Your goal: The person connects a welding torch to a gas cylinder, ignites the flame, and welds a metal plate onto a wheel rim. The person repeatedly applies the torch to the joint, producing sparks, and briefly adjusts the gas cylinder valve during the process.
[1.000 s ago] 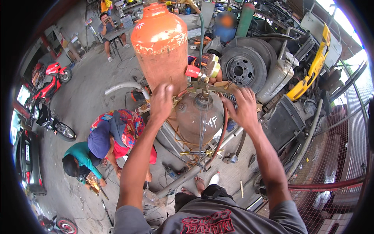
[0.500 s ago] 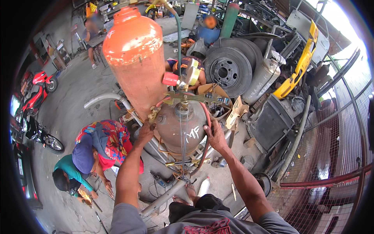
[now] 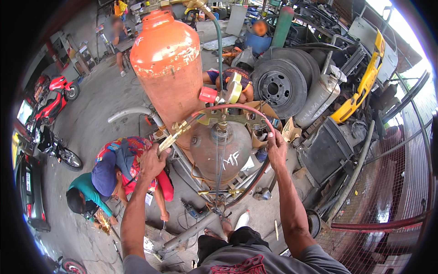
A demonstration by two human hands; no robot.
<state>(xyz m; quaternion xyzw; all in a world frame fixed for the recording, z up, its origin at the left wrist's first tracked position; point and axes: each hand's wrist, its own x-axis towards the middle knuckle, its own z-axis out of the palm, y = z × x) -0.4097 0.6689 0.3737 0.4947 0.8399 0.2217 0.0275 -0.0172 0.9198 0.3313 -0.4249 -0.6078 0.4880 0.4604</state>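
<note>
My left hand [image 3: 153, 160] is closed around a brass gas torch handle [image 3: 174, 135], which slants up to the right beside the tall orange cylinder [image 3: 169, 82]. A red hose [image 3: 242, 106] arches from the upper end of the torch, over the rusty brown cylinder [image 3: 223, 153], to my right hand [image 3: 277, 150]. My right fingers are wrapped on that hose to the right of the brown cylinder. Behind the hose, a flat metal bracket [image 3: 248, 119] sits across the cylinder's neck. A regulator gauge [image 3: 234, 89] with a red cap stands just beyond it.
At left, two people crouch, with sparks [image 3: 104, 221] by their hands. Another person [image 3: 242, 80] bends behind the gauge. Tyres [image 3: 279, 86], a grey tank [image 3: 319, 96] and a yellow bumper [image 3: 362, 82] crowd the right. A white bottle [image 3: 243, 219] stands near my feet.
My left hand has moved left and brought the torch handle off the cylinders. My right hand has shifted outward, lifting the hose into an arch. Sparks now show at the crouching people.
</note>
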